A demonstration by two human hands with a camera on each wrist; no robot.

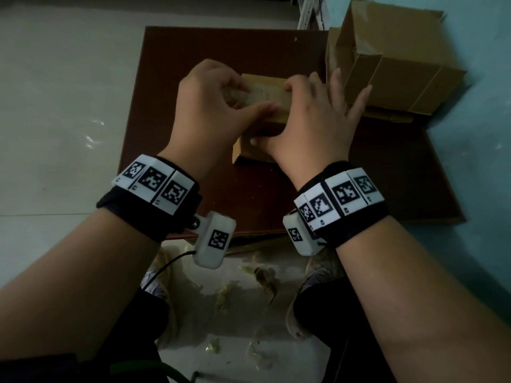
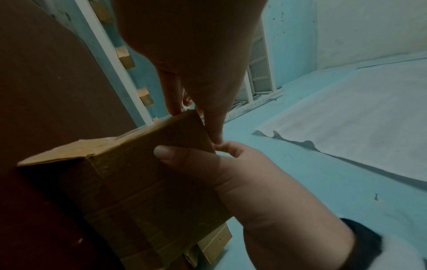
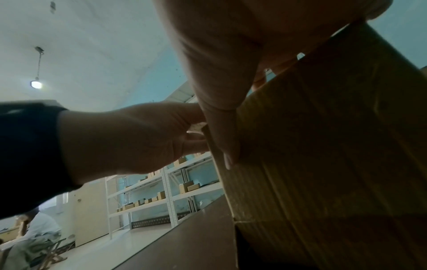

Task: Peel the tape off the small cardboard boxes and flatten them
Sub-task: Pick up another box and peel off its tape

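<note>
A small brown cardboard box stands on a dark brown board in the middle of the head view. Clear tape runs across its top. My left hand pinches the tape at the box's upper left edge, thumb against curled fingers. The right wrist view shows a whitish bit of tape between those fingers. My right hand grips the box from the right, with its thumb pressed on the near side and the fingers spread over the top. Both hands hide most of the box top.
A larger opened cardboard box lies at the back right on flattened cardboard, close to my right fingers. Crumpled tape scraps litter the pale floor by my feet. White shelving with boxes and a seated person are far off.
</note>
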